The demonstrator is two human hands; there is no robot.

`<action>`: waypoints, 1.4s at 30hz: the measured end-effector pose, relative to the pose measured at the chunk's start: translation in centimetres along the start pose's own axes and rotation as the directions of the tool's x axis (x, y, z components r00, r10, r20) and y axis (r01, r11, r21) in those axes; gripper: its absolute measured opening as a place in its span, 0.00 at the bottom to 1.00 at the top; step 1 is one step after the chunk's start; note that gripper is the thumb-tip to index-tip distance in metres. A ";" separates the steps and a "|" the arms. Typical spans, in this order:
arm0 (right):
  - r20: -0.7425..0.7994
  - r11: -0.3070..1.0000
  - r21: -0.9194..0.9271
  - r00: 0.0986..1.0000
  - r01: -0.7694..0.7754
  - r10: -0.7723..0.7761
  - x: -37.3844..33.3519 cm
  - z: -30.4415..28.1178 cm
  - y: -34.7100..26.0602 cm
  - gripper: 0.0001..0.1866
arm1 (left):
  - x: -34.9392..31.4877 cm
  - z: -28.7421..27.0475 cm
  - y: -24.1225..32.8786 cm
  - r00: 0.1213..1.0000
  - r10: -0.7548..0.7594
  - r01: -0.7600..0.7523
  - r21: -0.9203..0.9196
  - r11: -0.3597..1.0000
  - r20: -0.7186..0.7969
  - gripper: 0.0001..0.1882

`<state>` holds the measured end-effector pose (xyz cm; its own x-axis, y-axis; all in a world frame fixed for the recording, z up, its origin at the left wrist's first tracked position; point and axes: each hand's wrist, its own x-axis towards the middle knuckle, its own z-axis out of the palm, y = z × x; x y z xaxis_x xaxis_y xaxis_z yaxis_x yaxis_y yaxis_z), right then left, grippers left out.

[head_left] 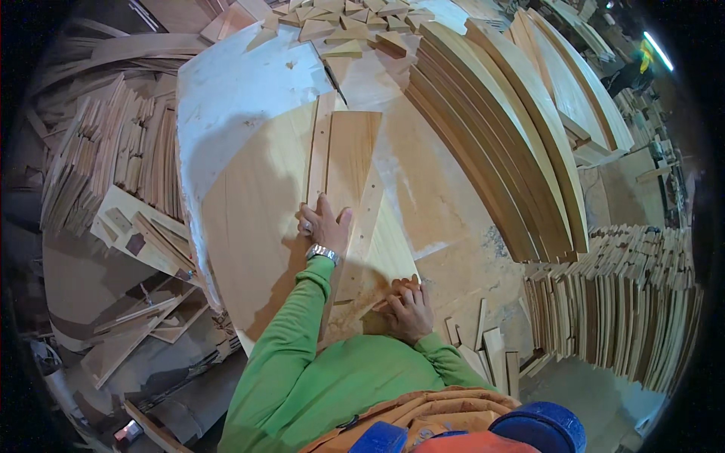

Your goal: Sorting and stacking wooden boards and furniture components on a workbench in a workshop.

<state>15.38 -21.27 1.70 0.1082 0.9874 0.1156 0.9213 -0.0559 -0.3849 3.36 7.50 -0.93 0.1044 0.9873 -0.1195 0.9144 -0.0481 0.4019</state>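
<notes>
Left hand (325,224) lies flat, fingers spread, palm down on a wide wooden board (349,162) on the workbench (242,106). Pressing on it, nothing gripped. Watch on that wrist, green sleeve.

Right hand (408,308) is at the near end of the assembly, fingers curled over the end of a narrow wooden strip (365,226) that runs along the board's right edge. Whether it actually grips the strip: cannot tell, fingertips hidden.

A second narrow strip (320,147) with small holes lies against the board's left edge. All three sit on a larger pale panel (257,219) on the bench.

Around it:
- stack of long curved boards (498,143) on edge, just right of the work area
- heap of small triangular offcuts (347,23) at the far end of the bench
- bundles of short slats (113,158) on the left
- upright stacked slats (612,302) on the right
- loose short pieces (483,343) near the right hand

No containers visible; everything is in open stacks.
</notes>
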 end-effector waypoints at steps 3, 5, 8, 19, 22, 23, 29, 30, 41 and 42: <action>-0.038 0.999 -0.024 0.999 0.022 -0.023 1.0 0.4 0.4 0.19 | 1.4 0.1 0.2 1.000 0.009 -0.009 -0.029 1.000 0.005 0.48; -0.005 0.999 -0.042 0.999 0.032 -0.032 1.4 1.5 1.0 0.23 | 2.2 -0.1 0.3 1.000 0.008 -0.008 -0.019 1.000 0.002 0.48; -0.024 0.999 -0.036 0.999 0.040 -0.041 3.1 1.5 0.9 0.23 | 3.6 -0.6 0.6 1.000 0.008 -0.008 0.019 1.000 0.008 0.48; -0.011 0.991 -0.118 0.997 0.070 -0.072 8.0 3.4 1.6 0.20 | 9.2 -0.5 0.5 0.999 0.029 -0.023 0.127 0.992 -0.046 0.49; 0.004 0.997 -0.072 1.000 0.030 -0.030 9.2 2.9 1.4 0.18 | 9.8 -1.4 1.2 1.000 0.023 -0.022 0.122 0.992 -0.012 0.51; 0.014 0.997 -0.071 1.000 0.027 -0.027 9.4 3.0 1.4 0.18 | 10.0 -1.8 1.3 1.000 0.014 -0.016 0.072 0.997 0.017 0.53; 0.062 0.997 -0.065 0.997 0.052 -0.048 11.2 2.8 1.4 0.22 | 11.5 -1.8 0.9 0.999 -0.004 0.008 -0.073 0.997 0.049 0.63; 0.069 0.996 -0.069 0.996 0.057 -0.052 11.4 2.9 1.3 0.22 | 11.7 -2.1 0.9 0.999 0.011 -0.008 -0.072 0.997 0.049 0.65; 0.098 0.991 -0.105 0.993 0.083 -0.072 14.0 3.9 2.1 0.22 | 14.5 -2.6 1.3 1.000 -0.011 0.013 -0.071 0.997 0.028 0.66; 0.100 0.990 -0.109 0.992 0.085 -0.074 14.5 3.8 2.0 0.22 | 14.8 -2.6 1.4 1.000 -0.015 0.017 -0.064 0.998 0.027 0.66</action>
<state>17.32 -6.52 -0.87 0.0020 0.9987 0.0519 0.9623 0.0122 -0.2716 5.14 22.46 0.23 0.1007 0.9835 -0.1500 0.8893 -0.0214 0.4568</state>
